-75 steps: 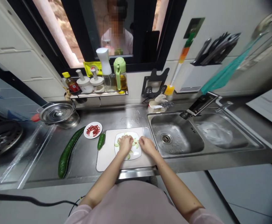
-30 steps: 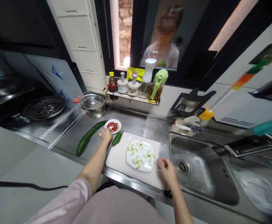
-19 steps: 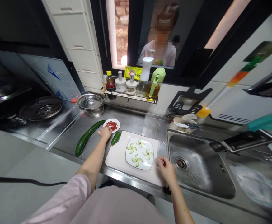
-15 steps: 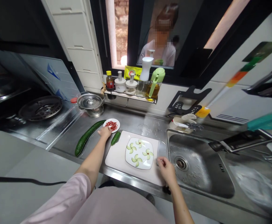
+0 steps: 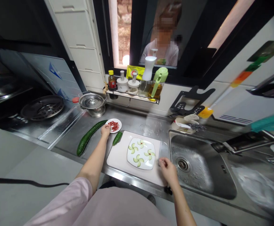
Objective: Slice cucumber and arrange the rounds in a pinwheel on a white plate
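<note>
My left hand (image 5: 105,130) is closed at the left rim of a small white plate (image 5: 119,126) of chopped red bits (image 5: 113,126). Its fingertips are pressed together; whatever they hold is too small to make out. My right hand (image 5: 168,170) hovers with curled, pinched fingers over a knife (image 5: 162,150) at the right side of the white cutting board (image 5: 118,160). Anything in that pinch is hidden. On the board rests a square white plate (image 5: 141,154) with several pinwheels of pale green slices (image 5: 138,160); at least two have red centres. A short cucumber piece (image 5: 117,138) lies at the board's left edge.
A long cucumber (image 5: 90,137) lies left on the steel counter, before a lidded pot (image 5: 93,103). The sink (image 5: 195,169) and faucet (image 5: 242,142) are at right. Along the wall, a rack (image 5: 133,96) holds bottles and jars. A stove burner (image 5: 43,107) is far left.
My left hand has drawn slightly back to the left from over the red bits, its fingers now closer together. My right hand has stayed nearly in place.
</note>
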`<state>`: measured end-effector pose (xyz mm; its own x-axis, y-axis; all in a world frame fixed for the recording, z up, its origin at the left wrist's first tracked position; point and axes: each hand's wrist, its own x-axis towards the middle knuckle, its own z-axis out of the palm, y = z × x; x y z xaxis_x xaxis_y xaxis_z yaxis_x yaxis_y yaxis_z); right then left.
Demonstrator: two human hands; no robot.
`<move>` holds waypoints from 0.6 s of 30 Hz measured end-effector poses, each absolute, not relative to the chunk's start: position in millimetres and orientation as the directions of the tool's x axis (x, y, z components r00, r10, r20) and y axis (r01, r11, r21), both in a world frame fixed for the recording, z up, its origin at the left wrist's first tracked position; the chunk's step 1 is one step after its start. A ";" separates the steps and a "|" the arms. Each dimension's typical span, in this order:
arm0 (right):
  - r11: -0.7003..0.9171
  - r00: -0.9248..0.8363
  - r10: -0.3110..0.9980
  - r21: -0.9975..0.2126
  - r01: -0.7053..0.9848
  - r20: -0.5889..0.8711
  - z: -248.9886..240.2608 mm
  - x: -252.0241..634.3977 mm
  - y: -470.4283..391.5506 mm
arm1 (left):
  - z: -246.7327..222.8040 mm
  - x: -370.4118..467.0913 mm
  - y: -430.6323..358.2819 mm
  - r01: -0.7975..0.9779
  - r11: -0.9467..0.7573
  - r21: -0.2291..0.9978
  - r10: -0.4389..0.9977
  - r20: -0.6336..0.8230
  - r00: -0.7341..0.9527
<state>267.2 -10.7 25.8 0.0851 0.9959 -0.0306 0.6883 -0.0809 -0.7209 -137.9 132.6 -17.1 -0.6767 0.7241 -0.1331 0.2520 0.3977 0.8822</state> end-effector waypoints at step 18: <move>-0.094 0.086 0.995 -0.709 0.699 -0.048 28.0 266.2 -16.8 | -1.8 -135.0 130.0 -0.160 0.258 0.953 0.700 -0.299 -0.648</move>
